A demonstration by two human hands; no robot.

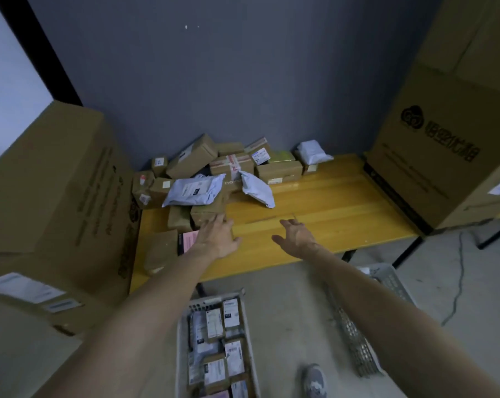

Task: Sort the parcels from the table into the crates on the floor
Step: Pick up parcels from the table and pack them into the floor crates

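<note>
Yellow wood-grained table (329,214); brown cardboard parcels (191,158) at its eleven o'clock (one banded with red-and-white tape (233,163)), pale grey mailers (194,191), a pink parcel (189,239) at eight o'clock; slate-blue wall (214,81).

yellow wooden worktop (329,202), far edge against the grey wall. far left corner: heap of brown cardboard parcels (191,159), piled several deep. left grey mailer (194,191) lies on the heap's near side; right grey mailer (257,191) droops onto bare wood. white mailer (312,150) sits on a small box at the back. front left: pink-labelled flat parcel (187,239) just beside a brown padded parcel (161,251). concrete floor (286,282) below: left crate (214,298) packed with labelled parcels, right crate (349,334) near it, inside mostly hidden.
</note>
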